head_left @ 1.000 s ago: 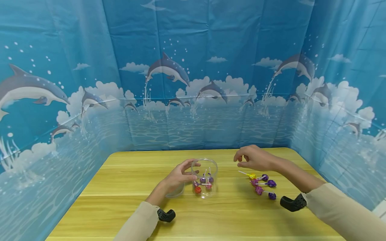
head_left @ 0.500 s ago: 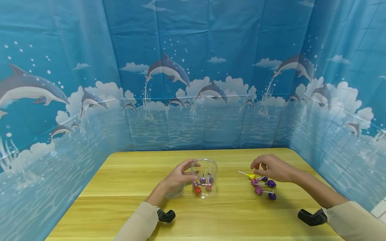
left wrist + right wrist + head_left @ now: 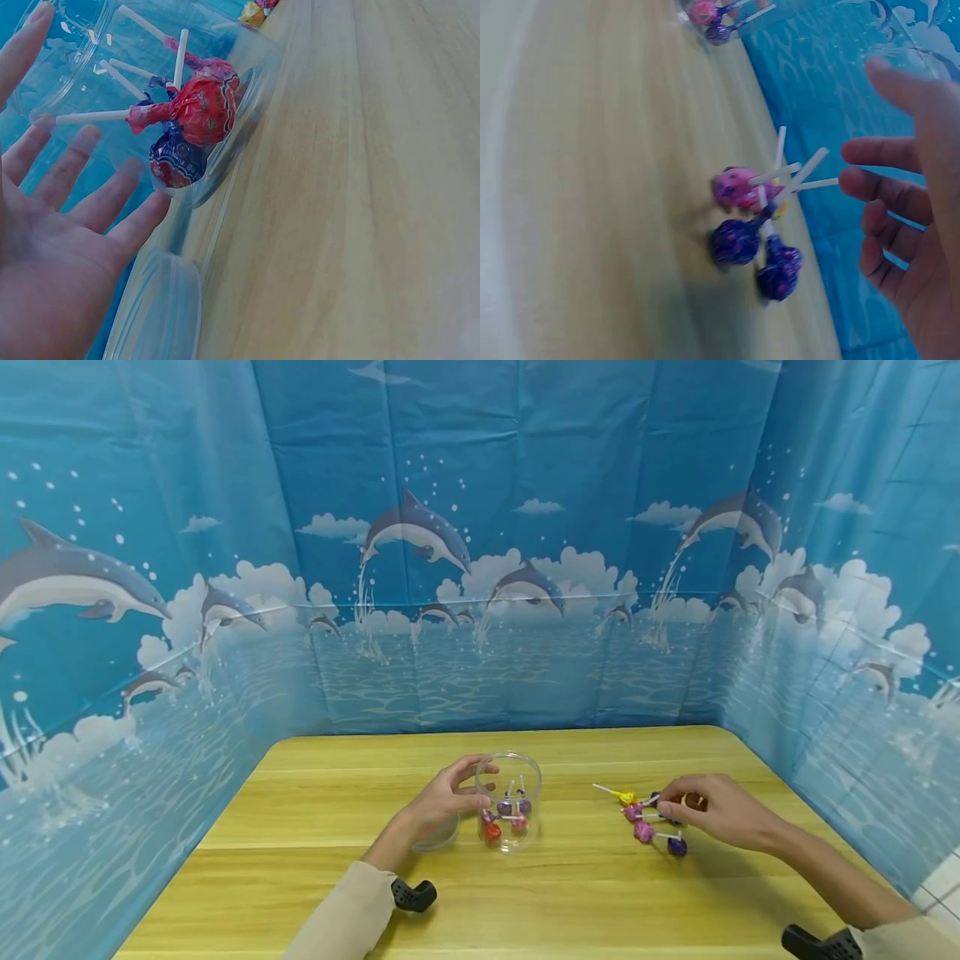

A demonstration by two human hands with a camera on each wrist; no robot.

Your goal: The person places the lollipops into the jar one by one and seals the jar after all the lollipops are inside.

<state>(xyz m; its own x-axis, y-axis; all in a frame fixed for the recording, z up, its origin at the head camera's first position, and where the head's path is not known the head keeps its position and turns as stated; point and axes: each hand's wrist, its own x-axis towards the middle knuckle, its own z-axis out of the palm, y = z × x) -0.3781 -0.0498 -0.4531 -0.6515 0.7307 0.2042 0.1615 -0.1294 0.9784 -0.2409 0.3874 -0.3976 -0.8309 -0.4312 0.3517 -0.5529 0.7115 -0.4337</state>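
Observation:
My left hand [image 3: 437, 803] holds the side of a clear plastic jar [image 3: 536, 822], thumb on the near side and fingers behind. Inside the jar lie several wrapped lollipops, among them a red lollipop [image 3: 206, 112] and a dark blue one [image 3: 178, 160]. My right hand [image 3: 723, 814] hovers at the loose lollipops on the right, fingers loosely bent and nothing held. Those include a yellow lollipop [image 3: 627, 797], a pink lollipop [image 3: 643, 832] and a purple lollipop [image 3: 677, 846]. Fingers partly cover others in the head view. The right wrist view shows fingertips close to the white sticks.
A clear round lid [image 3: 169, 307] lies on the wooden table [image 3: 337, 860] beside the jar, partly under my left hand. A blue dolphin-print curtain [image 3: 480, 677] stands behind the table and along both sides.
My right hand has moved right and towards me, down from beyond the yellow lollipop to the purple ones. The left hand, jar and loose lollipops have stayed in place.

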